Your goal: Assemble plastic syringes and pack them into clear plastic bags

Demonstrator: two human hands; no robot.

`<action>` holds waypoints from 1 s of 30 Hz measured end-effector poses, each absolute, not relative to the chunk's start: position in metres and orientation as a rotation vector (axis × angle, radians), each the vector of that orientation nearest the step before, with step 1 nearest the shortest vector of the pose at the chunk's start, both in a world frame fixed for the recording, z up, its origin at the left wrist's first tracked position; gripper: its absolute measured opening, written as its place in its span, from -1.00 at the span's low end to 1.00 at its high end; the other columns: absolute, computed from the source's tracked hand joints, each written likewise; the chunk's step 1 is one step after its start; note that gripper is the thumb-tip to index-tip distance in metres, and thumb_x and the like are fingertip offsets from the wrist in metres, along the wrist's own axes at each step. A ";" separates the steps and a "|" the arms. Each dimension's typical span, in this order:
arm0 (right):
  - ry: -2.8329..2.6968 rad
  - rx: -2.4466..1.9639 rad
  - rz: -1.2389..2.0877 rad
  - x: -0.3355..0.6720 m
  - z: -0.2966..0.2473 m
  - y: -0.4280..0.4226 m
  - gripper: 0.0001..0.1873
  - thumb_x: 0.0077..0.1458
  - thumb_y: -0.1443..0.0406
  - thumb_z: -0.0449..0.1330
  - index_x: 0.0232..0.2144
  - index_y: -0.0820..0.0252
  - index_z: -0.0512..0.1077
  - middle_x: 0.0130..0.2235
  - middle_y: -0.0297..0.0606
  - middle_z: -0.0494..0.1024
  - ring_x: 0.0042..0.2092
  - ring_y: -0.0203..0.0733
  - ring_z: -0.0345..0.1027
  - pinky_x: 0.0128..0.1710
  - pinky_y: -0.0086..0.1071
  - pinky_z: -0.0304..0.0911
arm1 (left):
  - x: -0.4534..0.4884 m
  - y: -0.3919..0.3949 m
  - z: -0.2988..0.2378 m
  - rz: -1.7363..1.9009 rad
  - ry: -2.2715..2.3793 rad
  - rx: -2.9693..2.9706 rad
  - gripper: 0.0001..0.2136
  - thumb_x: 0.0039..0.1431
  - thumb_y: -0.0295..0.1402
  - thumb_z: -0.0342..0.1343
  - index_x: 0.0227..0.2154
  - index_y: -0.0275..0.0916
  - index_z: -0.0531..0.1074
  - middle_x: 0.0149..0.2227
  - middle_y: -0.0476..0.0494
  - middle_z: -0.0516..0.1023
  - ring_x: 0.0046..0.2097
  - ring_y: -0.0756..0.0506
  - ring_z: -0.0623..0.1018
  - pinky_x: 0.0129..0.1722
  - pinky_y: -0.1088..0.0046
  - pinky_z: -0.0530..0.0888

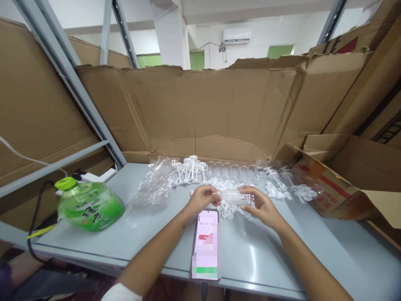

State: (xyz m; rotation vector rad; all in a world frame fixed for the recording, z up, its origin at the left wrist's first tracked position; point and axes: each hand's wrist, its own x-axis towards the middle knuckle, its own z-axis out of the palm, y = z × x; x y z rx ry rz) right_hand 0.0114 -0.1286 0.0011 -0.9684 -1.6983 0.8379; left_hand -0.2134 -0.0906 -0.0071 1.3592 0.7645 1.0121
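Cardboard sheets wall off the back of my grey table, with clear ribbed cups and white plastic stems lined up at upper middle of the frame. My left hand and right hand, fingers half curled, hold a clear ribbed cylinder between them above a heap of white caps. A phone lies just below my left hand.

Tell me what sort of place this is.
Probably a small packing or assembly workroom, perhaps a storeroom: grey metal shelving uprights and cardboard sheets surround a grey table, where small clear plastic cups and white plastic parts are laid out in batches.
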 end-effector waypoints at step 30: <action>-1.544 -1.110 1.060 0.012 0.015 -0.134 -0.64 -0.18 0.18 0.29 -0.26 0.15 0.41 -0.30 -0.20 0.53 -0.38 -0.13 0.43 -0.39 -0.28 0.36 | -0.218 -0.102 -0.007 1.217 0.857 1.959 -0.83 -0.04 -0.32 0.17 -0.37 -0.28 0.48 -0.31 -0.16 0.55 -0.25 -0.08 0.51 -0.27 0.44 0.46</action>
